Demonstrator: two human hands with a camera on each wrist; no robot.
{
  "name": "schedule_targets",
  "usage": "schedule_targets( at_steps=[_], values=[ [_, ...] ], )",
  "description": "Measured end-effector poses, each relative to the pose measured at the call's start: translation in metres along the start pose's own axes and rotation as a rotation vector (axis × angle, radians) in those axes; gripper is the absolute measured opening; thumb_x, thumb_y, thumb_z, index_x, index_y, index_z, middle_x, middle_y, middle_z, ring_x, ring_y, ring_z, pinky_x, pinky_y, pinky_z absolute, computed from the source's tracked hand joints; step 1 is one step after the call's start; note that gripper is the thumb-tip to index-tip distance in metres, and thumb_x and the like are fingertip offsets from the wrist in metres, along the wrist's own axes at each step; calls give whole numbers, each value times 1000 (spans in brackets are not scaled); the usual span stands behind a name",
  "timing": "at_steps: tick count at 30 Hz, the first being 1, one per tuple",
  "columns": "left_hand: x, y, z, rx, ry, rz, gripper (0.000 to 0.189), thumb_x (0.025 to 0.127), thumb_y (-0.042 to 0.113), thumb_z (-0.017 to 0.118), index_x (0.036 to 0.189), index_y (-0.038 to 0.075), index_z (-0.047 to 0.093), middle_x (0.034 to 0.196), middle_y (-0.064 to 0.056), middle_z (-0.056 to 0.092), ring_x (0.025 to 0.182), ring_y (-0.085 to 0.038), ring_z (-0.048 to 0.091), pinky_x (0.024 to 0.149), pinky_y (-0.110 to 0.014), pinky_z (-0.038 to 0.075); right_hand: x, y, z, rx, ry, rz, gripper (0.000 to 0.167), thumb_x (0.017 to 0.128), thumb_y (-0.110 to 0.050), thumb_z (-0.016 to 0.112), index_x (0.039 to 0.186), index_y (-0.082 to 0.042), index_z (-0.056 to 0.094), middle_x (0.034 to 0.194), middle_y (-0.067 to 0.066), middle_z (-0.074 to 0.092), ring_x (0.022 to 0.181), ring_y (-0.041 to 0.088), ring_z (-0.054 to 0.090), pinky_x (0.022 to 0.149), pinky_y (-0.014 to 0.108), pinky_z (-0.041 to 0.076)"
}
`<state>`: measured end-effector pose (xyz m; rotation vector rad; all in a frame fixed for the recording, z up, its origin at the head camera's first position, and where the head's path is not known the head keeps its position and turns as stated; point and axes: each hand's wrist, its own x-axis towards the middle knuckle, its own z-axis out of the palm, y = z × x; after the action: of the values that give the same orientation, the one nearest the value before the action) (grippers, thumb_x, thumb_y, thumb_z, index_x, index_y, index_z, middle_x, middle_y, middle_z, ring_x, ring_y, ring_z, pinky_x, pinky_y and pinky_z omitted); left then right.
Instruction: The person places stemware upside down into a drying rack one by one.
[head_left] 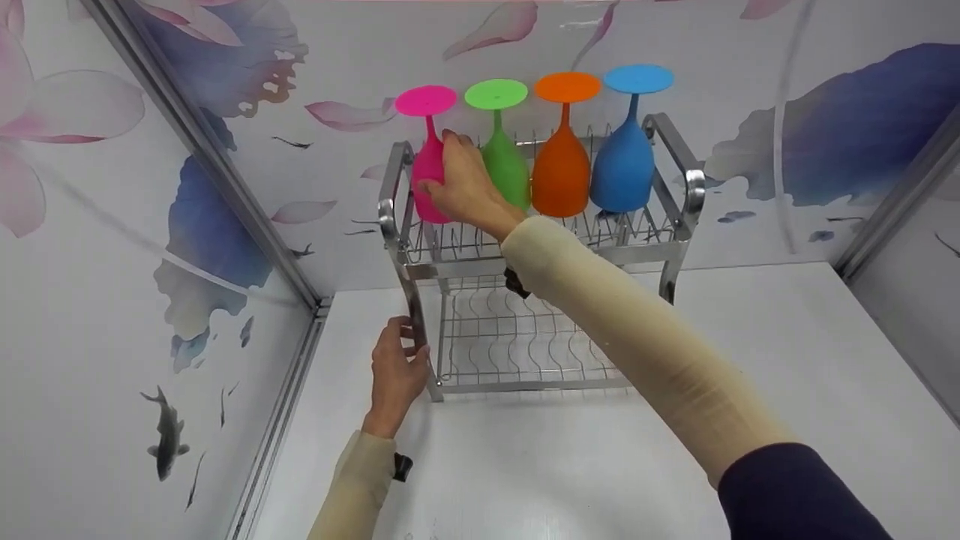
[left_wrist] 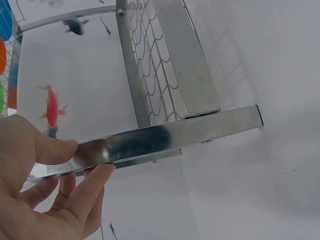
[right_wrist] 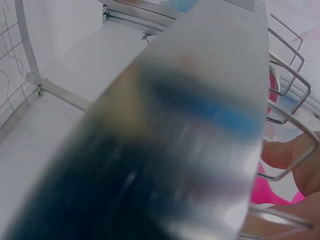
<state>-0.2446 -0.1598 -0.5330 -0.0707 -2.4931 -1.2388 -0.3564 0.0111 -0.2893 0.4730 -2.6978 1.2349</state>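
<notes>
A two-tier metal dish rack (head_left: 517,386) stands against the back wall. On its top tier several wine glasses stand upside down: a pink wine glass (head_left: 429,161) at the left, then green (head_left: 506,169), orange (head_left: 561,176) and blue (head_left: 624,169) ones. My right hand (head_left: 469,180) grips the pink glass by its bowl, thumb at the near side. In the right wrist view a metal bar hides most of that hand (right_wrist: 306,165), with bits of pink beside the fingers. Lower down, my left hand (head_left: 397,375) holds the rack's left front leg (left_wrist: 140,145) between thumb and fingers.
The rack's lower tier (head_left: 525,337) has wavy wire and shows no dishes. White panels printed with flowers and fish form the back wall (head_left: 360,180) and left wall (head_left: 82,300). A white surface (head_left: 562,465) lies under the rack.
</notes>
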Motion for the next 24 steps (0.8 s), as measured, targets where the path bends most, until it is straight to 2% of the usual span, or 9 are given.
schedule_targets(
  at_steps=[5,12,15,21,24],
  values=[
    [1,1,-1,-7,-2,-8,48,95,-6,73,139,2,56,122,-18,65,104,-35,76,85,-40,68,-9,-2,-7,3,-7,-37,79,104,-20,71,165,-1,26,154,14,49,136,23,51,114,28,53],
    [-2,2,2,-14,-5,-17,49,95,-5,73,140,0,56,122,-20,64,105,-37,76,84,-40,68,-29,3,-16,32,-23,-81,80,102,-21,73,165,-2,28,156,15,48,138,25,51,110,33,58],
    [-2,1,3,-1,-5,-14,51,95,-5,73,141,-1,54,122,-20,64,105,-37,76,85,-40,68,-42,7,-23,27,-31,-116,80,103,-22,72,166,-1,27,163,16,43,145,28,47,116,37,54],
    [-2,-1,0,10,-6,11,49,94,-5,73,140,-1,54,120,-19,65,101,-33,76,84,-37,68,-74,20,-48,-12,-42,-196,77,104,-27,72,166,-5,32,169,12,39,157,29,36,132,45,34],
    [-1,-3,-3,14,-18,36,49,94,-5,74,138,-1,55,118,-18,66,99,-31,76,81,-34,68,-91,31,-61,-10,-28,-241,75,103,-26,73,165,-4,35,167,14,42,153,31,41,130,49,36]
  ],
)
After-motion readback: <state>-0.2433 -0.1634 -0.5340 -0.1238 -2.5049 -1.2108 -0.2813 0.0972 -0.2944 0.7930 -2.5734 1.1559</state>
